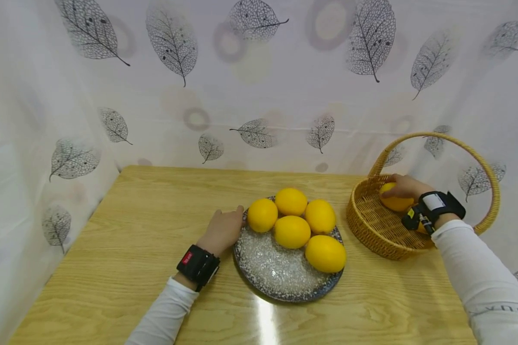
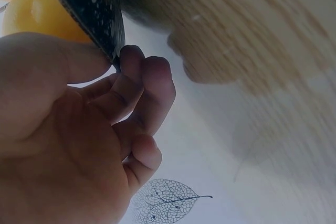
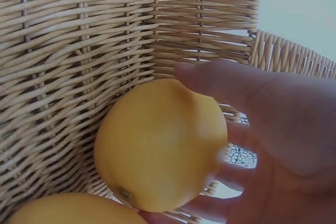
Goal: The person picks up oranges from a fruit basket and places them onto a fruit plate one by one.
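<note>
On the right, my right hand (image 1: 407, 187) reaches into a wicker basket (image 1: 373, 244) and grips a smooth yellow oval fruit (image 3: 160, 145). The thumb lies over its top and the fingers pass round its far side. A second yellow fruit (image 3: 76, 211) lies beside it in the basket, mostly hidden by the wrist in the head view. My left hand (image 1: 225, 231) pinches the left rim of a round speckled plate (image 1: 267, 268) between thumb and fingers. Several yellow fruits (image 1: 291, 232) rest on the plate, grouped at its back and right.
The basket's tall arched handle (image 1: 479, 155) rises over the right forearm. Both plate and basket stand on a light wooden table (image 1: 164, 206). A white curtain (image 1: 267, 86) with leaf prints hangs behind the table and along its left side.
</note>
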Motion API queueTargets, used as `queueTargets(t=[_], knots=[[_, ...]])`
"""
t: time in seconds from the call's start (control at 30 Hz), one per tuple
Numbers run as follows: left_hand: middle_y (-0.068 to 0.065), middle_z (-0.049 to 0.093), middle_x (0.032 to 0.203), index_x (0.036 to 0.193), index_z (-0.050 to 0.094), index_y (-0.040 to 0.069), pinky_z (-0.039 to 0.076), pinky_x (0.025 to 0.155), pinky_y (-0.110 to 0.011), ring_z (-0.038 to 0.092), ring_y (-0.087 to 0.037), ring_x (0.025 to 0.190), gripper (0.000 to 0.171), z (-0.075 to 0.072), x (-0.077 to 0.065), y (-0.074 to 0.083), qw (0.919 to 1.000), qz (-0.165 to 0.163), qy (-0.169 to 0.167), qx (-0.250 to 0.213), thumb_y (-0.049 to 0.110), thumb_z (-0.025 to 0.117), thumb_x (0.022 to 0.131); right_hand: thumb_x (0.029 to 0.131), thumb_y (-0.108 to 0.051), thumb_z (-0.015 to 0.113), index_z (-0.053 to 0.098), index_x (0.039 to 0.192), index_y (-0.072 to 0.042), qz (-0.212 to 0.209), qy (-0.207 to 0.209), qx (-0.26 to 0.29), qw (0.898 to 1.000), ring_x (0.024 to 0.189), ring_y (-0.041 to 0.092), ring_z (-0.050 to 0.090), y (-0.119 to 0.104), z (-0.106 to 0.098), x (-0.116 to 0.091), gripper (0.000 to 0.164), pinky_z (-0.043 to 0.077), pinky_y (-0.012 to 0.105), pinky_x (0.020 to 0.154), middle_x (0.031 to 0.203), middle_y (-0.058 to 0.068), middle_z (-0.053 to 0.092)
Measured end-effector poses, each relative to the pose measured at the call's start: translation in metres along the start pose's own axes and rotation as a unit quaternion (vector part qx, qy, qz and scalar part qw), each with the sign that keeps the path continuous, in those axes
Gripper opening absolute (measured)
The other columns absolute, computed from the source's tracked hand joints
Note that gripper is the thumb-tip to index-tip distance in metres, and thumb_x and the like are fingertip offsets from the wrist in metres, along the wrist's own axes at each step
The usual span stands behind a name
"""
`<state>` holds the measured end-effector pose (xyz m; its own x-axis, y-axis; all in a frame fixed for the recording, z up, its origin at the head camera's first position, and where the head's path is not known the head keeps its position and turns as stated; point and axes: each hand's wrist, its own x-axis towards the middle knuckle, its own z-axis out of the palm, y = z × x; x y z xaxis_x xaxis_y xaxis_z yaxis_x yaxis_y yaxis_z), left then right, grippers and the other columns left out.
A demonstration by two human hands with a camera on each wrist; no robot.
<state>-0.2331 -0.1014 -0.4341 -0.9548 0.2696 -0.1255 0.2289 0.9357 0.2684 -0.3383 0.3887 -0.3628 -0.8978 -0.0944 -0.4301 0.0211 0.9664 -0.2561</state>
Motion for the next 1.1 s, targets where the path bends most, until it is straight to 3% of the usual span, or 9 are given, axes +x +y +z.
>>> queueTargets(t=[0.13, 0.27, 0.7, 1.1], knots=[[-0.018, 0.075, 0.12, 0.144, 0.049, -0.002, 0.036, 0.117, -0.059, 0.069, -0.031, 0.121, 0.045, 0.0, 0.0, 0.0, 1.0, 0.003, 0.001, 0.002, 0.022, 0.051, 0.106, 0.1, -0.032, 0.06, 0.013, 0.152, 0.016, 0.011, -0.041, 0.044, 0.998, 0.118, 0.056, 0.045, -0.002, 0.0, -0.003, 0.085, 0.056, 0.055, 0.084, 0.14, 0.049, 0.028], [-0.017, 0.075, 0.121, 0.145, 0.048, -0.002, 0.036, 0.117, -0.059, 0.069, -0.031, 0.121, 0.044, 0.001, 0.001, -0.001, 1.0, 0.002, -0.002, 0.004, 0.019, 0.051, 0.106, 0.102, -0.033, 0.059, 0.008, 0.155, 0.008, 0.011, -0.086, 0.086, 0.992, 0.113, 0.048, 0.049, -0.007, 0.002, -0.005, 0.084, 0.058, 0.049, 0.083, 0.136, 0.042, 0.029], [-0.017, 0.074, 0.121, 0.144, 0.049, -0.002, 0.035, 0.118, -0.059, 0.068, -0.031, 0.122, 0.044, 0.001, 0.002, -0.002, 1.0, 0.002, -0.003, 0.002, 0.019, 0.051, 0.106, 0.101, -0.028, 0.061, 0.013, 0.151, 0.013, -0.016, -0.063, 0.064, 0.996, 0.106, 0.041, 0.054, -0.013, 0.007, -0.004, 0.081, 0.054, 0.037, 0.077, 0.133, 0.041, 0.037], [-0.019, 0.075, 0.118, 0.139, 0.052, -0.003, 0.036, 0.117, -0.061, 0.07, -0.032, 0.119, 0.042, -0.001, 0.0, -0.002, 0.9999, 0.009, 0.009, -0.004, 0.022, 0.052, 0.106, 0.1, -0.029, 0.061, 0.008, 0.152, 0.012, 0.006, -0.073, 0.084, 0.994, 0.107, 0.043, 0.054, -0.015, 0.009, -0.006, 0.085, 0.058, 0.046, 0.08, 0.13, 0.04, 0.036]])
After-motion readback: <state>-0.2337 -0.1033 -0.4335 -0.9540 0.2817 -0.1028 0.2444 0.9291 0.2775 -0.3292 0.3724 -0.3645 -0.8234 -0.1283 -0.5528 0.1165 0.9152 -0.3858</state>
